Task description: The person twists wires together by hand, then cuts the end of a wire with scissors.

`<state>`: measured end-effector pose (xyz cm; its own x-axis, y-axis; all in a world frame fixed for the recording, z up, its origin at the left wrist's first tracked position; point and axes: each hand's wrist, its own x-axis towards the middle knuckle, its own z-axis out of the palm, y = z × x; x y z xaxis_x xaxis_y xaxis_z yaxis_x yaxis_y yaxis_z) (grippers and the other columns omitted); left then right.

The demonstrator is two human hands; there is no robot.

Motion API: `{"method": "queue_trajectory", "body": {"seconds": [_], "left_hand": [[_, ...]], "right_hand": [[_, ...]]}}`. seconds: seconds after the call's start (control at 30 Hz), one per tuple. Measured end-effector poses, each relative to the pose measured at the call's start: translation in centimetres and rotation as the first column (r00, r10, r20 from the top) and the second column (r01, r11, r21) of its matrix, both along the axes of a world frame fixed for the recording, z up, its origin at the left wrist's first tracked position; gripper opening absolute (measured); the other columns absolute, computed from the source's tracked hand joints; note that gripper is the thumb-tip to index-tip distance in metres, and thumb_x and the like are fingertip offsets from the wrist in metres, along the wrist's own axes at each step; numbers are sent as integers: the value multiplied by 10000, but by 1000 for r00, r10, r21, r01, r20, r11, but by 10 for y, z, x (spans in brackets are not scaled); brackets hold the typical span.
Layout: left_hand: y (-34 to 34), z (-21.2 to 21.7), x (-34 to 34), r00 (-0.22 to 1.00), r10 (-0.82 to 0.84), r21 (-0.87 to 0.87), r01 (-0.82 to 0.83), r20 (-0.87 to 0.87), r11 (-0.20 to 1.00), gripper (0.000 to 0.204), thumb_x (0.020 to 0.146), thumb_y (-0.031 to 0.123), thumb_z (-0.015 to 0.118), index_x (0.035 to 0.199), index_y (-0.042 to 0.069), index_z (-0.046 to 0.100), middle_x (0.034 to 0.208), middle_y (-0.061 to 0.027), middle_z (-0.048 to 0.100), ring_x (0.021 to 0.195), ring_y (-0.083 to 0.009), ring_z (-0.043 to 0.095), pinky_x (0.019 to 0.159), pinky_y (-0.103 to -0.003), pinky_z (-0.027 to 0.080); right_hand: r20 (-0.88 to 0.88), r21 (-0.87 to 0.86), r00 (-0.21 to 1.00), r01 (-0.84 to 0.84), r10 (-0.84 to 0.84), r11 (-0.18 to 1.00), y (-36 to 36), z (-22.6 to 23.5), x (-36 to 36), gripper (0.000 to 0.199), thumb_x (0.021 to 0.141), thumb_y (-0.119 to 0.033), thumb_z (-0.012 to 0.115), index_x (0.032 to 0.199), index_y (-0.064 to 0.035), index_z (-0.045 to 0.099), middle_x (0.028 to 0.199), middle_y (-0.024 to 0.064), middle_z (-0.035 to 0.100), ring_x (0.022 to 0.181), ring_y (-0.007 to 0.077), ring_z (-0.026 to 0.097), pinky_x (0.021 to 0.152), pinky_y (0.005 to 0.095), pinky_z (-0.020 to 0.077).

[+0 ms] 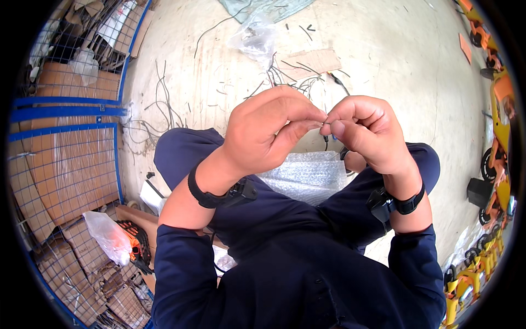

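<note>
My left hand (266,130) and my right hand (368,134) meet in front of me above my lap. Thumb and forefinger of each are pinched together, fingertips nearly touching. Between them shows a tiny dark bit of thin wire (324,123), mostly covered by the fingers. Just below the fingertips hangs a black cable end (326,139) with a small blue piece beside it; whether it joins the pinched wire is hidden. Under the hands, between my bent legs, lies a sheet of bubble wrap (307,176).
Cut black cables (159,109) and a cardboard piece (309,63) lie on the floor ahead, near a clear plastic bag (256,38) and a greenish cloth (263,8). Blue mesh cages (66,116) with cardboard stand left. Yellow-orange wheeled items (501,109) line the right.
</note>
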<state>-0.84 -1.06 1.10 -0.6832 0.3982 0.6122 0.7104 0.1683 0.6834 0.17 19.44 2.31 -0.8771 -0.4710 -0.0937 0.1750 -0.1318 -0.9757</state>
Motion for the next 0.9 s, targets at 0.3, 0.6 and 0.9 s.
{"method": "queue_trajectory", "body": {"seconds": [0.3,0.6,0.9], "left_hand": [[-2,-1,-4,999,-46,8,46,-15,999,125,803,8,664,927,1,653,841,-129,647,725,-197,635,613,-270,497],[-6,-2,-3,995,-61,48,57,75,997,110,841,-18,618,946,0,649,856,-131,626,719,-178,640,600,-256,512],[-8,-3,-5,999,-31,-37,32,20,999,149,800,-21,656,940,27,657,860,-104,638,746,-178,632,616,-259,507]], "right_hand": [[37,97,999,33,-37,995,1,13,6,119,816,24,608,890,8,700,643,-47,586,557,-14,428,499,161,346],[37,123,999,3,-8,992,-4,13,6,134,857,-8,608,960,5,691,700,-33,619,599,-9,454,532,165,369],[-178,49,982,-55,63,997,1,-10,-6,114,884,-35,584,975,6,638,846,20,632,726,56,538,654,210,440]]}}
